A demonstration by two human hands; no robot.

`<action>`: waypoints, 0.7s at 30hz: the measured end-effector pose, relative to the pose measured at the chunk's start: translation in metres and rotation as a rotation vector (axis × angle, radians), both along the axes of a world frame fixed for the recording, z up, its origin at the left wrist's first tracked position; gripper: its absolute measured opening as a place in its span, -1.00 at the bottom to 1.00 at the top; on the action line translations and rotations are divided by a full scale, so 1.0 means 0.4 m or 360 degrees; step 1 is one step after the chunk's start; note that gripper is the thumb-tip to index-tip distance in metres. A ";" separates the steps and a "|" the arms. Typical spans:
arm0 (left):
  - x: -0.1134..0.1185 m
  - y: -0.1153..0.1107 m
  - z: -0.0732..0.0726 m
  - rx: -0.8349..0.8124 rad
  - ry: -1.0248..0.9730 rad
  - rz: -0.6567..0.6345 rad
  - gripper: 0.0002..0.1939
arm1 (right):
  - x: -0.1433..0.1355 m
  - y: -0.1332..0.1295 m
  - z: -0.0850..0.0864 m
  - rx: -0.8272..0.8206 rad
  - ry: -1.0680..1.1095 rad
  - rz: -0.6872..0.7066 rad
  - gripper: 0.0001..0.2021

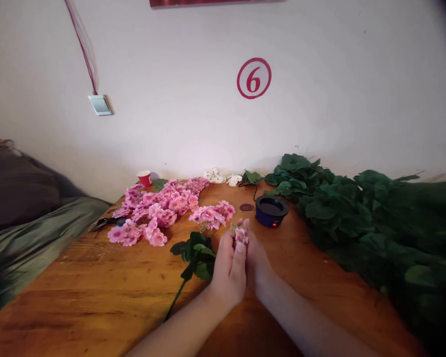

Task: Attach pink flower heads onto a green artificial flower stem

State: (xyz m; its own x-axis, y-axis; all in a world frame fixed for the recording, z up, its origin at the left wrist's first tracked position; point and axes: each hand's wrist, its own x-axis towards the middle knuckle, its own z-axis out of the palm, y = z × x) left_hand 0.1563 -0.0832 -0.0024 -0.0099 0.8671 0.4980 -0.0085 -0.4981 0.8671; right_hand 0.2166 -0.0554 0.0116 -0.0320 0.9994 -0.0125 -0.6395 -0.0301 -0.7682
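My left hand (228, 270) and my right hand (257, 258) are pressed together over the middle of the table, with a small pink flower (241, 235) held between them. Its petals show above my left thumb; the rest is hidden by the hands. A green leafy stem (198, 255) lies on the wood just left of my left hand. Beyond the hands rests a cluster of pink flowers (212, 215). A dark blue round pot (271, 212) with a black rim and a lit red light stands behind my right hand.
More pink flowers (159, 206) spread over the back left of the wooden table (96, 297), near a red cup (144, 178) and dark scissors-like tools (106, 223). White flowers (214, 175) lie by the wall. Heaped green leaves (357, 213) fill the right side. Dark cloth is at left.
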 end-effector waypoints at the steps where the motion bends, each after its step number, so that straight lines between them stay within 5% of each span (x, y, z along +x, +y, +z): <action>1: -0.002 -0.001 0.010 0.0033 -0.0047 0.0001 -0.58 | 0.007 0.003 0.010 -0.0077 0.0075 0.0102 -0.55; 4: -0.024 0.004 0.053 0.0255 -0.0248 0.0196 -0.64 | 0.031 0.016 0.034 -0.0135 0.0199 0.0298 -0.44; 7: -0.077 0.019 0.106 0.0570 -0.0367 0.0583 -0.78 | 0.052 0.032 0.048 -0.0073 0.0211 0.0216 -0.43; 9: -0.119 0.031 0.137 0.0642 -0.0130 0.0905 -0.83 | 0.061 0.042 0.052 -0.0096 0.0219 0.0130 -0.45; 11: -0.156 0.048 0.156 0.0471 0.0517 0.1069 -0.89 | 0.067 0.050 0.051 -0.0099 0.0199 0.0089 -0.47; 15: -0.193 0.088 0.139 -0.0074 0.1627 0.0527 -0.88 | 0.074 0.059 0.045 -0.0030 0.0149 0.0077 -0.46; 18: -0.200 0.117 0.090 -0.0165 0.1765 0.0169 -0.85 | 0.077 0.061 0.044 0.0035 0.0124 0.0132 -0.45; 21: -0.209 0.140 0.045 -0.0223 0.1724 0.0200 -0.90 | 0.078 0.063 0.046 0.0048 0.0096 0.0177 -0.48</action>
State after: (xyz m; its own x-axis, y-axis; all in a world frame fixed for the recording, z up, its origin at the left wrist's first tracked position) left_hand 0.0728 -0.0271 0.0156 0.2811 0.9401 0.1930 0.8351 -0.3387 0.4334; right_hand 0.2477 -0.0303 0.0302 -0.1424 0.9895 0.0225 -0.6786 -0.0811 -0.7300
